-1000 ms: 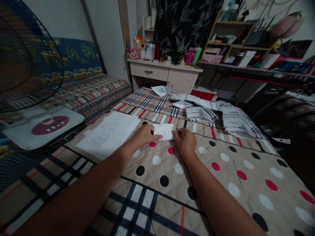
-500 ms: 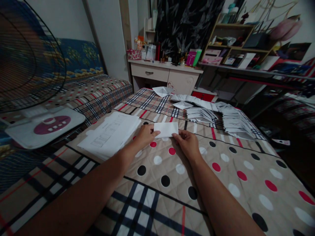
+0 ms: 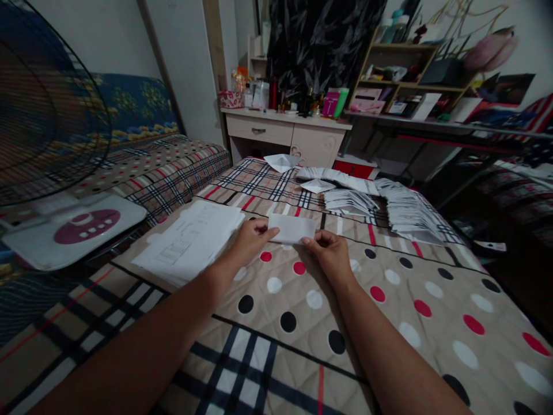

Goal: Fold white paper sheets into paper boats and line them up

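A small folded white paper (image 3: 292,227) lies on the patterned quilt (image 3: 389,323). My left hand (image 3: 250,241) rests at its left edge, fingers curled with fingertips on the paper. My right hand (image 3: 330,253) pinches the paper's lower right edge with thumb and fingers closed. A stack of printed white sheets (image 3: 190,239) lies just left of my left hand.
Rows of folded white papers (image 3: 380,204) spread across the far side of the quilt. A floor fan (image 3: 56,173) with a white base stands at the left. A dresser (image 3: 289,135) with bottles and shelves (image 3: 410,75) stand behind.
The folded paper has shifted slightly farther away and looks wider and flatter. Both hands stayed at its edges.
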Demonstrator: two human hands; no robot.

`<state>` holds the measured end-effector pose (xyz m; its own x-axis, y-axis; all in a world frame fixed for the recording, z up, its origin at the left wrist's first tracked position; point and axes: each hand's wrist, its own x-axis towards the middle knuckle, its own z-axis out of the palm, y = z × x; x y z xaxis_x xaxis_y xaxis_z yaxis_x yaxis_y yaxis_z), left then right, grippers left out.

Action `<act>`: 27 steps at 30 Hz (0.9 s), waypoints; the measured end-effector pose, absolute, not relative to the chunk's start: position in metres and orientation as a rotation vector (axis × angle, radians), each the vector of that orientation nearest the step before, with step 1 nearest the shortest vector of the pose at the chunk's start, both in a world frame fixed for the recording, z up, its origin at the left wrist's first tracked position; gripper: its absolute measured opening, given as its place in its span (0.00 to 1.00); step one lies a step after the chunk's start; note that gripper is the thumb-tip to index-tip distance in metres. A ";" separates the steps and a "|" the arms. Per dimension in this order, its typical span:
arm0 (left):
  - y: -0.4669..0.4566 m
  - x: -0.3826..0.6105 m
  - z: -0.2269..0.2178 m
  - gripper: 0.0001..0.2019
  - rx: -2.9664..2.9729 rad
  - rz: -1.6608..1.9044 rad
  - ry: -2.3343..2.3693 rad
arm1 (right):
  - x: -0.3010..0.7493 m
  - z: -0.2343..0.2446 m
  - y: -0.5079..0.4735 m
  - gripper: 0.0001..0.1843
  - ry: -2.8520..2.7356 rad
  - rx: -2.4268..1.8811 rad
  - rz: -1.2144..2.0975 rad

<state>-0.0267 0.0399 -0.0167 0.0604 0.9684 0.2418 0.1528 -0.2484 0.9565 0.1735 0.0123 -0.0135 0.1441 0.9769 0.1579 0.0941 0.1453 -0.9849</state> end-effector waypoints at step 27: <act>0.029 -0.020 -0.011 0.15 1.290 1.133 1.116 | 0.169 -0.013 0.011 0.09 -1.282 -1.162 0.849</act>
